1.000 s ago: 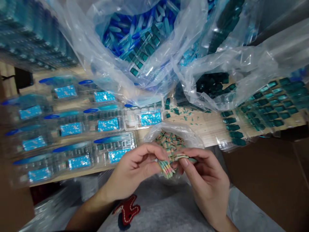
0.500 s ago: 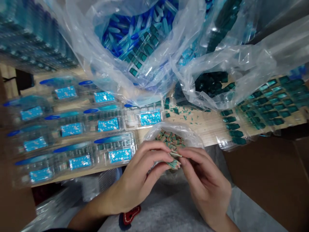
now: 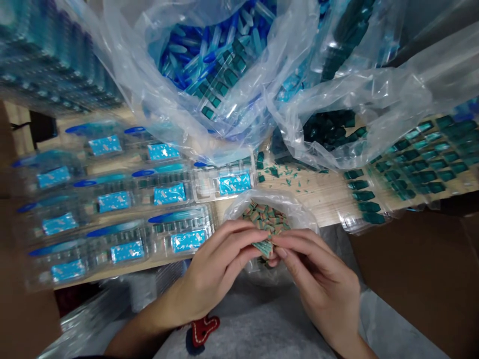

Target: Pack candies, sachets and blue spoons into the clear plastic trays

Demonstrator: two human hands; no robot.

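My left hand (image 3: 220, 264) is closed in a pinch around a small fanned stack of flat green-and-tan pieces (image 3: 264, 248). From the other side, the thumb and forefinger of my right hand (image 3: 322, 284) close on the stack's right edge; fingertips partly hide it. Just beyond and beneath both hands sits a clear plastic bag (image 3: 301, 209), its mouth spread wide. Inside lie many loose pieces (image 3: 264, 215) of the same kind, small rectangles with green and tan faces.
Clear blister trays (image 3: 204, 187) with blue packets (image 3: 234, 184) cover the table's left. Behind, a large bag (image 3: 127, 65) holds blue plastic pieces (image 3: 209, 42). Another bag (image 3: 396, 94) contains dark green pieces (image 3: 327, 127). Green scraps (image 3: 292, 174) litter the wood (image 3: 325, 192). Strips of green pieces (image 3: 362, 194) lie right.
My right fingertips have come against the stack; the single pale piece they pinched at its top no longer stands out. The stack is tilted differently in my left hand. The view has shifted slightly.
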